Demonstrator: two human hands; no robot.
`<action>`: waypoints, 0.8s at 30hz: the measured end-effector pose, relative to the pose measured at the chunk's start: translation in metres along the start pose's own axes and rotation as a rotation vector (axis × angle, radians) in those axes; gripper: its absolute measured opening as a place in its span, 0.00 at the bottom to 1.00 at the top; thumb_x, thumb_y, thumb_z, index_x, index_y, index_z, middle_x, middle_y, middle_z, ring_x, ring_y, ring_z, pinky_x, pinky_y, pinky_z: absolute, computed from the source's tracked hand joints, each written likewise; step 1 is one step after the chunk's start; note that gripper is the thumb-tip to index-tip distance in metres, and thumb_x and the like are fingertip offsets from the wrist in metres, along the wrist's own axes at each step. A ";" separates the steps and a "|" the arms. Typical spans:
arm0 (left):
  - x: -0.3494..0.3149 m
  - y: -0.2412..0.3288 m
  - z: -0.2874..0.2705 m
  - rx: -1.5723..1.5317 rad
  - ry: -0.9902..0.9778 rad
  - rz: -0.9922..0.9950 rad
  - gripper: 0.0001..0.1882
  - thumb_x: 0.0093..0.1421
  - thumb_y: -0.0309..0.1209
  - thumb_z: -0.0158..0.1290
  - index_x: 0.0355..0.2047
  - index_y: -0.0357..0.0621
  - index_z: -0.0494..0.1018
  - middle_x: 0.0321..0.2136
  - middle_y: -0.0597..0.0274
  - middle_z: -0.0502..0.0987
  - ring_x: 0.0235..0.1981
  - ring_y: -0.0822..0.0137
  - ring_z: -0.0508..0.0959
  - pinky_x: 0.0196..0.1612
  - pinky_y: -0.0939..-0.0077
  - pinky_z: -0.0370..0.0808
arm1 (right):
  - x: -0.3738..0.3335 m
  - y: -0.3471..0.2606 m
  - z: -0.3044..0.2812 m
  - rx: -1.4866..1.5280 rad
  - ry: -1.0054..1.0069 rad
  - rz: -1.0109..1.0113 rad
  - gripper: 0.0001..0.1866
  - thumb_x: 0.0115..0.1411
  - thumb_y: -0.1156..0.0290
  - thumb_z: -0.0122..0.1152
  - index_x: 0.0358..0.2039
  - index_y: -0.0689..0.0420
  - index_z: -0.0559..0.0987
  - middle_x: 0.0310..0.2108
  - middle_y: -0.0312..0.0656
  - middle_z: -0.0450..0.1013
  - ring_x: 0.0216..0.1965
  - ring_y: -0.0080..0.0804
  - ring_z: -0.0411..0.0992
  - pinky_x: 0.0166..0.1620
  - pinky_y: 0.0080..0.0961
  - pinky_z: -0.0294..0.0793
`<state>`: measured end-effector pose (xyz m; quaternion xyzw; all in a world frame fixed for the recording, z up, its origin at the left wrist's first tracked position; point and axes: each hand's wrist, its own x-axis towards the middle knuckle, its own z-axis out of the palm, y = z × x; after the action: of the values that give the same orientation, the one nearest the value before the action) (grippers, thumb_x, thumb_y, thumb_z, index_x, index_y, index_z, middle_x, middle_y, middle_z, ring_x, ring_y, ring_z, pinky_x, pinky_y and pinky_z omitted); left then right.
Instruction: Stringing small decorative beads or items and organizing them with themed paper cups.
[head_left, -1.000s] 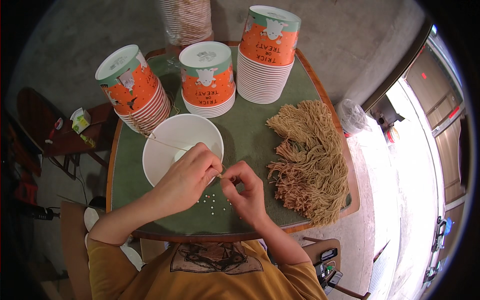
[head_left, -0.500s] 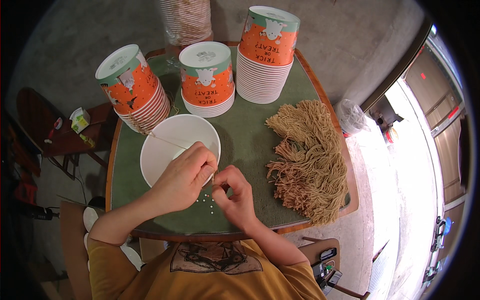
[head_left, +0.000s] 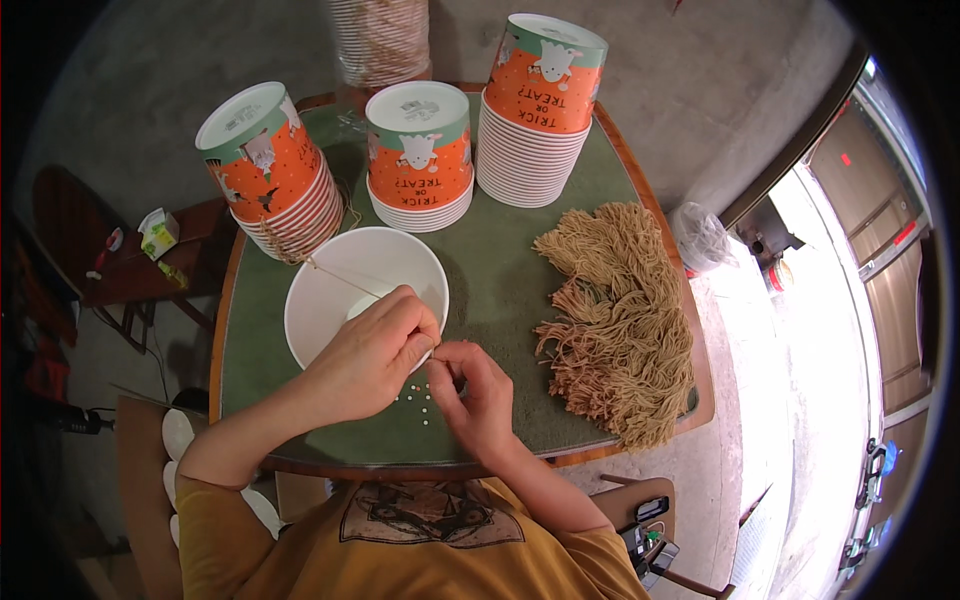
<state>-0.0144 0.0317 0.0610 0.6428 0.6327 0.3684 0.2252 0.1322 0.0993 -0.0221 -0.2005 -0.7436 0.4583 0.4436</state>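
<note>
A white paper bucket [head_left: 318, 300] stands mouth up on the green table in front of me. A strand of tan twine [head_left: 345, 281] runs from its far left rim across the opening to my left hand [head_left: 372, 352]. That hand is closed over the near right rim, pinching the twine. My right hand [head_left: 474, 400] meets it there, thumb and forefinger pinched at the rim on the twine's end, which the fingers mostly hide. Small white punched-out dots [head_left: 425, 410] lie on the table just below the hands.
Upside-down stacks of orange and green buckets stand behind: a left stack [head_left: 265, 165], a middle stack [head_left: 420, 160] and a taller right stack [head_left: 540, 110]. A heap of cut tan twine [head_left: 625, 330] lies at right. A wrapped bucket stack [head_left: 382, 45] is beyond the table.
My right fingertips have closed in on the bucket's near rim, where a bit of twine showed between the hands before. The left hand keeps its grip. The view has shifted slightly.
</note>
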 end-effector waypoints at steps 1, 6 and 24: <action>0.000 0.000 0.001 -0.001 0.000 0.001 0.04 0.64 0.26 0.47 0.34 0.39 0.65 0.33 0.54 0.68 0.34 0.51 0.72 0.37 0.60 0.70 | 0.000 0.004 0.000 -0.089 0.010 -0.065 0.09 0.54 0.78 0.65 0.34 0.56 0.74 0.20 0.36 0.69 0.19 0.28 0.67 0.25 0.25 0.69; -0.006 -0.001 0.003 0.118 0.000 0.031 0.04 0.62 0.25 0.50 0.34 0.40 0.65 0.34 0.54 0.68 0.36 0.51 0.73 0.37 0.59 0.71 | -0.011 0.004 0.001 -0.099 -0.021 -0.051 0.10 0.52 0.79 0.65 0.34 0.55 0.74 0.21 0.37 0.70 0.20 0.30 0.68 0.25 0.25 0.69; -0.081 -0.023 -0.003 0.798 0.395 0.200 0.17 0.47 0.24 0.61 0.38 0.42 0.71 0.43 0.55 0.68 0.50 0.50 0.70 0.55 0.48 0.66 | -0.029 -0.009 0.003 -0.542 -0.171 -0.385 0.18 0.44 0.79 0.68 0.36 0.50 0.76 0.38 0.33 0.73 0.34 0.34 0.73 0.31 0.28 0.76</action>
<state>-0.0260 -0.0459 0.0303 0.6546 0.6909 0.2313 -0.2016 0.1458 0.0732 -0.0286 -0.1281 -0.8971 0.1670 0.3886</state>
